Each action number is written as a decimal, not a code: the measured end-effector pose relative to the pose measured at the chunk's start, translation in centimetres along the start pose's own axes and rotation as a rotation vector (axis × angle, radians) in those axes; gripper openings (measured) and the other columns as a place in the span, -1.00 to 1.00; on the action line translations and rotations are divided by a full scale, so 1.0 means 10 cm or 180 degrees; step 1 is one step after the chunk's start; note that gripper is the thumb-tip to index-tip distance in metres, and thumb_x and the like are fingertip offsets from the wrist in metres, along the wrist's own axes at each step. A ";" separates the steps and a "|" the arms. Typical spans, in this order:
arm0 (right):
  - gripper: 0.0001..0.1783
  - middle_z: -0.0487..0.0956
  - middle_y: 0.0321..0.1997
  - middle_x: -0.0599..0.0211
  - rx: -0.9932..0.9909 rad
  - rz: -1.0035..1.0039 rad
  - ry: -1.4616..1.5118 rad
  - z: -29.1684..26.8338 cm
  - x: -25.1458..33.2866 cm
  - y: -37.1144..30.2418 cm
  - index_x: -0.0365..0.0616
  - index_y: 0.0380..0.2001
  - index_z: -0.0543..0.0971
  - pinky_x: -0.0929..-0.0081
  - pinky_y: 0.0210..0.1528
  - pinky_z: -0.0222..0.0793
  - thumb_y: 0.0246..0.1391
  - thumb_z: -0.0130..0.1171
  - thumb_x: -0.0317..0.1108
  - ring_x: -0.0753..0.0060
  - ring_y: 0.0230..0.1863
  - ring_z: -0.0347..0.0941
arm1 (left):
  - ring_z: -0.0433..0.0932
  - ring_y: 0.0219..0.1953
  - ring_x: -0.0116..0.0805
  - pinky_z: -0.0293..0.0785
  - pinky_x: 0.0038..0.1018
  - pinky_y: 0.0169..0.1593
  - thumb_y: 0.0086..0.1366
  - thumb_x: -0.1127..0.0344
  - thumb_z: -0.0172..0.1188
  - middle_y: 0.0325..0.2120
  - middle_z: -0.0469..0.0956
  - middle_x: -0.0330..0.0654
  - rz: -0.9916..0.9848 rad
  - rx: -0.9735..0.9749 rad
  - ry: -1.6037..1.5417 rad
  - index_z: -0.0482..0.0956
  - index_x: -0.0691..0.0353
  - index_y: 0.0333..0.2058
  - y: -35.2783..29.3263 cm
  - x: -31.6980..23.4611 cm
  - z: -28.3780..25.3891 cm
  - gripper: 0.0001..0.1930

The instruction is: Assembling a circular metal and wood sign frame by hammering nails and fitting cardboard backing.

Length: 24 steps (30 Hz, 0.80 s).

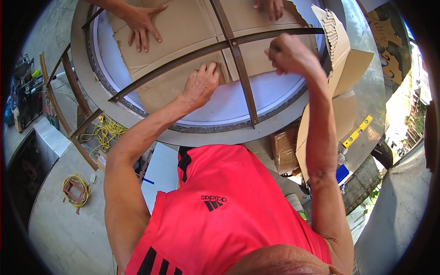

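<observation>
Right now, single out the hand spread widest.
The co-worker's upper-left hand: its fingers fan out on the cardboard. The wearer's left hand and right hand curl theirs; the top-edge hand, partly cut off, has its fingers closer together.

Head-mtd wide fisheye cam, looking down, L hand (201,85) & R hand (290,54) nr.

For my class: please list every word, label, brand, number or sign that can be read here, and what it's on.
Red shirt: black printed word and emblem, upside down; legible, but I don't copy brand wording.
Yellow spirit level: any markings too small to read.
Taped brown box: no text I can read.
</observation>
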State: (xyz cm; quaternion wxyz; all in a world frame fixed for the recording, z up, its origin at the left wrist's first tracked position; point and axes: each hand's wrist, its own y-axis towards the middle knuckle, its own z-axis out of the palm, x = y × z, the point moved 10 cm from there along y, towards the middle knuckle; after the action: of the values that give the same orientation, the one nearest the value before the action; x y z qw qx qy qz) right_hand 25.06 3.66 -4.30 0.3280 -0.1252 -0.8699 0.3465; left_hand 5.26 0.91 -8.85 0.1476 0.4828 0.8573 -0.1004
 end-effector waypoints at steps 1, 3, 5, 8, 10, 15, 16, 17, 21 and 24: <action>-0.60 0.59 -0.62 0.15 -0.0152 0.0206 -0.0212 0.13 -0.05 -0.10 -0.38 -0.45 0.60 0.30 -0.44 0.52 0.26 0.06 -0.21 0.38 -0.61 0.60 | 0.49 -0.18 -0.14 0.56 -0.36 -0.28 -0.04 0.52 0.18 -0.18 0.41 -0.05 0.0111 0.0184 0.0243 0.49 0.46 -0.04 0.03 -0.05 0.12 -0.51; -0.60 0.60 -0.58 -0.03 -0.0511 0.0347 -0.0296 0.38 -0.10 -0.21 -0.41 -0.44 0.60 0.19 -0.32 0.53 0.25 0.06 -0.23 0.15 -0.54 0.62 | 0.50 -0.17 -0.13 0.58 -0.34 -0.31 -0.01 0.51 0.18 -0.20 0.41 -0.04 0.0086 0.0142 0.0290 0.50 0.48 -0.11 0.06 -0.07 0.19 -0.59; -0.64 0.58 -0.44 -0.33 -0.0952 0.0451 -0.0657 0.47 -0.16 -0.30 -0.44 -0.41 0.60 0.00 -0.16 0.50 0.22 0.05 -0.28 -0.25 -0.31 0.60 | 0.51 -0.16 -0.11 0.61 -0.33 -0.35 0.02 0.50 0.19 -0.22 0.41 -0.03 0.0043 0.0167 0.0328 0.50 0.50 -0.19 0.08 -0.08 0.23 -0.67; -0.79 0.58 -0.36 -0.39 -0.1052 0.0547 -0.0594 0.62 -0.25 -0.30 -0.40 -0.46 0.63 -0.04 -0.11 0.51 0.02 0.04 -0.48 -0.38 -0.22 0.56 | 0.57 -0.26 -0.11 0.65 -0.34 -0.38 0.06 0.52 0.14 -0.24 0.42 0.01 0.0236 -0.0135 0.0124 0.51 0.55 -0.25 0.06 -0.16 0.14 -0.75; -0.81 0.59 -0.35 -0.37 -0.1071 0.0507 -0.0498 0.73 -0.27 -0.31 -0.42 -0.47 0.63 -0.05 -0.13 0.52 -0.06 0.04 -0.53 -0.40 -0.23 0.56 | 0.59 -0.37 -0.08 0.66 -0.32 -0.37 0.10 0.53 0.12 -0.27 0.42 0.07 0.0221 -0.0356 0.0041 0.51 0.57 -0.32 0.03 -0.15 0.08 -0.81; -0.64 0.54 -0.32 -0.53 -0.1706 0.0861 0.0211 1.03 -0.53 -0.18 -0.63 -0.19 0.41 -0.02 -0.06 0.50 -0.03 0.09 -0.51 -0.46 -0.18 0.54 | 0.60 -0.36 -0.10 0.65 -0.32 -0.39 0.08 0.53 0.11 -0.28 0.44 0.07 0.0247 -0.0212 0.0241 0.51 0.60 -0.23 -0.04 -0.23 0.28 -0.73; -0.55 0.53 -0.30 -0.57 -0.1981 0.1079 0.0515 1.05 -0.69 -0.16 -0.64 -0.10 0.33 0.00 -0.02 0.49 -0.01 0.11 -0.49 -0.49 -0.15 0.53 | 0.62 -0.31 -0.11 0.65 -0.37 -0.34 0.05 0.54 0.10 -0.24 0.47 0.06 0.0163 -0.0012 0.0336 0.49 0.64 -0.10 -0.04 -0.22 0.39 -0.60; -0.47 0.55 -0.26 -0.52 -0.2299 0.1267 0.0901 1.05 -0.87 -0.15 -0.61 -0.05 0.24 0.04 0.07 0.45 0.05 0.16 -0.40 -0.51 -0.12 0.51 | 0.62 -0.29 -0.09 0.66 -0.36 -0.32 0.04 0.52 0.12 -0.21 0.49 0.08 0.0095 0.0051 0.0368 0.51 0.62 -0.14 -0.02 -0.21 0.45 -0.63; -0.51 0.64 -0.19 -0.10 -0.3141 0.2203 0.2853 1.28 -1.58 -0.14 -0.46 -0.01 0.41 0.19 -0.34 0.61 0.11 0.28 -0.34 0.11 -0.28 0.65 | 0.61 -0.31 -0.16 0.61 -0.38 -0.38 0.05 0.49 0.12 -0.26 0.49 0.01 0.0113 0.0015 0.0384 0.52 0.58 -0.12 -0.02 -0.23 0.49 -0.61; -0.60 0.64 -0.25 -0.02 -0.2612 0.1826 0.4186 1.44 -1.75 0.04 -0.43 -0.10 0.48 0.27 -0.42 0.60 0.10 0.31 -0.35 0.17 -0.31 0.65 | 0.58 -0.37 -0.25 0.50 -0.41 -0.43 0.07 0.46 0.11 -0.33 0.46 -0.08 0.0146 -0.0599 0.0348 0.53 0.54 -0.08 -0.06 -0.24 0.23 -0.59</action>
State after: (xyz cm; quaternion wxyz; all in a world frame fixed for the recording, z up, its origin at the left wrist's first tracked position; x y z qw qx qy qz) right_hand 28.81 -11.33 -20.90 0.5971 -0.6294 -0.4920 -0.0724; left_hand 6.26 -2.05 -10.20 0.1474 0.4911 0.8585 0.0105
